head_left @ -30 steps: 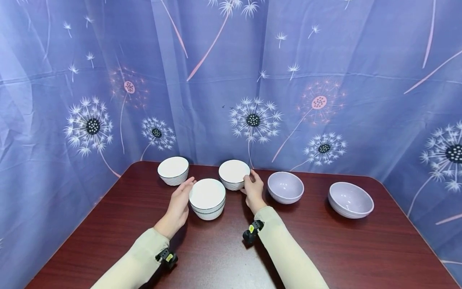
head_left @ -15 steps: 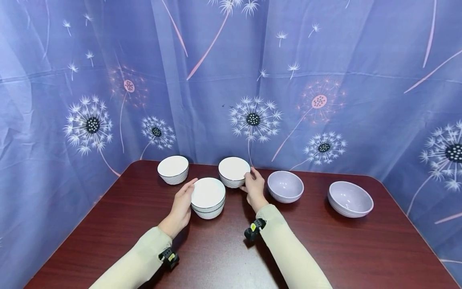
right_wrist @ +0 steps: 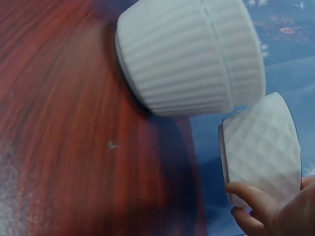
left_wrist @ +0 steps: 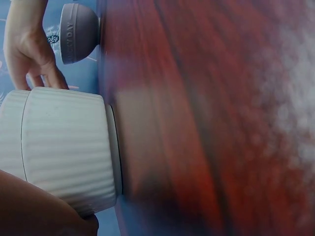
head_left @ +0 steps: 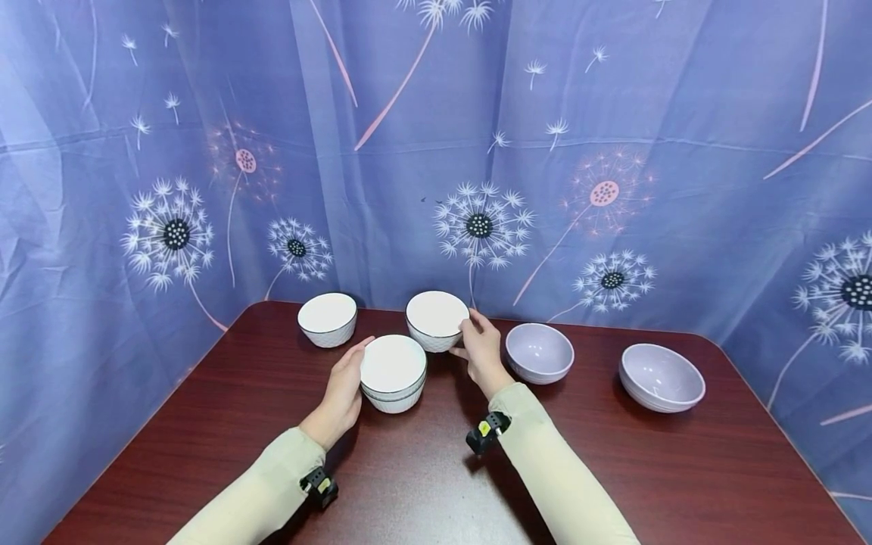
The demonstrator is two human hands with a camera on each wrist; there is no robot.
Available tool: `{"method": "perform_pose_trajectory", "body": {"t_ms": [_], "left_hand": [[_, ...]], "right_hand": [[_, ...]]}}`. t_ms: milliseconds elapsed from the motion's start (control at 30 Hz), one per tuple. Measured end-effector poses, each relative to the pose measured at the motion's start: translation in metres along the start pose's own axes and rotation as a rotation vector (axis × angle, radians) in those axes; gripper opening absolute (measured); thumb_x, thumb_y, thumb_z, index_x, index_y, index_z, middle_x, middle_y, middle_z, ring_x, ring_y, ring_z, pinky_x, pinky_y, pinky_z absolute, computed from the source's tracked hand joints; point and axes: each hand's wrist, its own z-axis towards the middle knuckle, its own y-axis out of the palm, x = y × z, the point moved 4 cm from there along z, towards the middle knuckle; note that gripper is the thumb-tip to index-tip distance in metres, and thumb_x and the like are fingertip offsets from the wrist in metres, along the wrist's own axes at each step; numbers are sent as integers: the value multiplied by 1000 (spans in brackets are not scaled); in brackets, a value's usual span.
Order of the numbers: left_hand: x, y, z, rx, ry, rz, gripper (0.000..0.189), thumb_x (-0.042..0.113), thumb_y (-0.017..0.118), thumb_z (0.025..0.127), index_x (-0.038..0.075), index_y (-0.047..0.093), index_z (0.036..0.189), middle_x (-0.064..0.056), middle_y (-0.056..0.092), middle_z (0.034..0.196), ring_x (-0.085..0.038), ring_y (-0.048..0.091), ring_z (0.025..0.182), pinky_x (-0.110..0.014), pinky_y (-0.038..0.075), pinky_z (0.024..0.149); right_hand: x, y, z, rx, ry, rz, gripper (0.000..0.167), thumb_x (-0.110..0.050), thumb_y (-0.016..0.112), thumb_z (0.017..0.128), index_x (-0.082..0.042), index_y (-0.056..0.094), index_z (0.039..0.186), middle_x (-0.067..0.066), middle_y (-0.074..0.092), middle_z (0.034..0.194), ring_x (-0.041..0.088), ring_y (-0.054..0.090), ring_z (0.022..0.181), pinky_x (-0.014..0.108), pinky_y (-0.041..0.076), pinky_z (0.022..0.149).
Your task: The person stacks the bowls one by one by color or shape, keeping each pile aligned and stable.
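Note:
Two white ribbed bowls stand nested on the table, their ribbed sides also large in the left wrist view. Along the left side of this stack lies my left hand, fingers fairly straight and fingertips at the upper rim. My right hand pinches a white bowl with a quilted pattern by its right side, thumb near the rim and fingers at the base. That bowl hangs just behind the stack, level, and its diamond relief shows in the right wrist view. Most left-hand fingers are hidden in the left wrist view.
Another white patterned bowl sits at the back left of the dark red wooden table. To the right are two lavender bowls, one nearer and one farther right. A blue dandelion curtain hangs behind the table.
My right hand has raised the quilted bowl a little and shifted it slightly left. My left hand has moved slightly right, up against the stack, whose top bowl has shifted a little right.

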Motion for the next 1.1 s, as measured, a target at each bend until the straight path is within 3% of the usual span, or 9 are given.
{"method": "perform_pose_trajectory", "body": {"t_ms": [133, 367, 533, 733, 1100], "left_hand": [[0, 0, 0, -1, -3, -4, 44, 17, 28, 107, -1, 37, 145, -15, 32, 152, -24, 27, 140, -36, 21, 117], [0, 1, -1, -2, 0, -4, 43, 15, 27, 107, -3, 36, 145, -16, 32, 152, -24, 27, 139, -36, 22, 116], [1, 1, 0, 2, 0, -3, 43, 15, 27, 107, -3, 37, 144, -16, 33, 151, -24, 28, 139, -36, 22, 116], [0, 1, 1, 2, -4, -9, 43, 15, 27, 107, -3, 38, 144, -16, 33, 151, -23, 28, 139, -36, 22, 116], [2, -10, 5, -130, -14, 87, 44, 18, 32, 106, 0, 35, 146, -15, 34, 151, -20, 23, 141, -37, 11, 118]], "right_hand": [[-8, 2, -3, -20, -5, 6, 53, 2, 44, 87, 1, 45, 140, 13, 50, 106, 17, 53, 78, 48, 58, 74], [-22, 4, -9, -59, -8, 11, 55, 3, 43, 87, 1, 42, 142, 15, 48, 111, 22, 54, 85, 47, 58, 74], [-28, 6, -11, -80, 1, 20, 55, 3, 44, 87, -2, 44, 142, 14, 48, 110, 21, 55, 81, 53, 54, 81], [-32, 7, -14, -104, -2, 18, 55, 3, 45, 87, -2, 46, 141, 15, 49, 110, 21, 58, 76, 44, 59, 71], [-43, 13, -28, -189, 20, -11, 53, 0, 47, 88, -6, 47, 141, 19, 52, 127, 19, 63, 79, 41, 59, 69]]}}
